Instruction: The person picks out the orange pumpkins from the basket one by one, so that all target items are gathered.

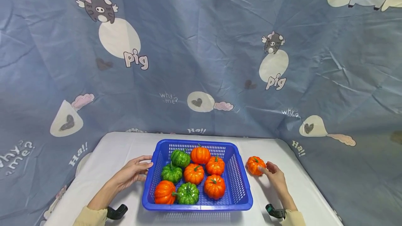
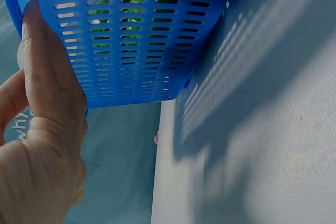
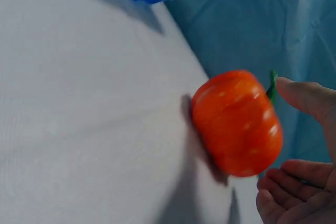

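A blue slotted basket stands mid-table and holds several small pumpkins, some orange, some green. My left hand rests with straight fingers against the basket's left wall. In the left wrist view the fingers lie flat on the basket. One more orange pumpkin with a green stem sits on the white table just right of the basket. My right hand is beside it, fingertips at its near side. In the right wrist view the hand cups loosely around the pumpkin without clasping it.
A blue cloth printed with pigs hangs behind and around the table. The table's far edge runs just behind the basket, and its right edge lies close to my right hand. Black wrist mounts sit near the front edge.
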`<move>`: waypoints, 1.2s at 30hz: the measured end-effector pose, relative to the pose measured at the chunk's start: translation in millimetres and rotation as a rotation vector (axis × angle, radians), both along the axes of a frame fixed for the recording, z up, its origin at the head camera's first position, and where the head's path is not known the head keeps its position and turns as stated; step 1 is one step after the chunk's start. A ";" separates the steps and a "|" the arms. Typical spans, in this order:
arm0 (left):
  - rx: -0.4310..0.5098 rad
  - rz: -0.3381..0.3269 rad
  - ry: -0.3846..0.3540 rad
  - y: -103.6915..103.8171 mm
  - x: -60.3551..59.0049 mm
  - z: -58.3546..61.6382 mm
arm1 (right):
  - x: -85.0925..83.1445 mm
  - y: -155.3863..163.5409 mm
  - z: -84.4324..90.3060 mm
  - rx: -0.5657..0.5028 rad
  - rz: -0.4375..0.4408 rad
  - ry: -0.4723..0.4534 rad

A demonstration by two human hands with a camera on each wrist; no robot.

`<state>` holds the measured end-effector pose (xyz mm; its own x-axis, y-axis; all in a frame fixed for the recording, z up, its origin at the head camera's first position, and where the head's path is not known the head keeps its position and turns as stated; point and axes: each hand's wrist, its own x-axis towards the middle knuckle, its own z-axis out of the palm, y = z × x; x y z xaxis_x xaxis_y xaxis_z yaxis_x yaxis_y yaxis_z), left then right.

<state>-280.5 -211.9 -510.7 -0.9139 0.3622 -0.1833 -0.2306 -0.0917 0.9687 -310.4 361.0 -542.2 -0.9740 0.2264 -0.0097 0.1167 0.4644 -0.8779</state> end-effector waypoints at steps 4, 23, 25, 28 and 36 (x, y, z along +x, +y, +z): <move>0.000 -0.001 0.001 -0.2 -0.1 -0.6 | 2.4 -4.1 14.5 -0.008 0.015 0.044; 0.029 -0.020 0.003 -1.4 -1.7 -2.9 | 41.3 -70.1 92.3 -0.040 0.201 0.083; 0.033 -0.021 0.002 -1.1 -1.8 -2.8 | 45.2 -77.3 94.3 -0.043 0.227 0.084; 0.041 -0.022 -0.006 -0.5 -1.5 -2.2 | 48.8 -88.6 95.9 -0.035 0.269 0.075; 0.051 -0.022 0.000 -0.9 0.1 -1.7 | 50.7 -115.6 100.8 -0.015 0.371 0.035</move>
<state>-280.3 -212.8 -512.4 -0.9055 0.3911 -0.1645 -0.2336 -0.1361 0.9628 -259.7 245.5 -441.4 -0.9896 -0.1417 0.0248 -0.0875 0.4566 -0.8854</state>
